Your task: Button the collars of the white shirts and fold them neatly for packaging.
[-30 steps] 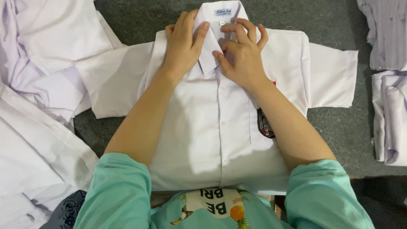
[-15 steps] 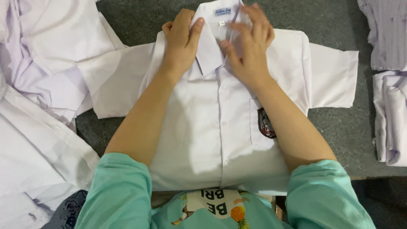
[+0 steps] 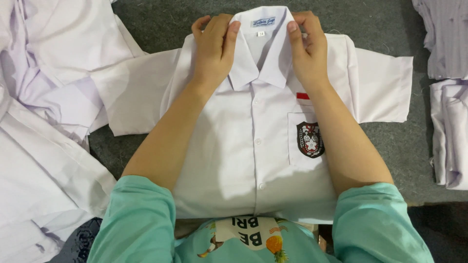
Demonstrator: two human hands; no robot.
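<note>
From the head view, a white short-sleeved shirt (image 3: pixel 253 146) lies buttoned, front up, on the grey surface (image 3: pixel 380 146). At twelve o'clock, the left hand (image 3: pixel 214 46) and right hand (image 3: pixel 307 48) each curl around a side of the collar (image 3: pixel 261 48), seemingly pinching it. Loose white shirts (image 3: pixel 44 122) lie at nine o'clock and folded ones (image 3: pixel 448 122) at three.

— Where is the shirt (image 3: pixel 253 146)?

— It lies flat on the bench (image 3: pixel 385 29), right in front of you, with its collar (image 3: pixel 261 48) at the far end.

— And your hands?

— Your left hand (image 3: pixel 214 48) is on the left side of the collar. Your right hand (image 3: pixel 307 48) is on the right side.

— What lies beside it?

— A pile of shirts (image 3: pixel 44 122) is on your left. Folded shirts (image 3: pixel 448 97) lie at the right edge.
</note>
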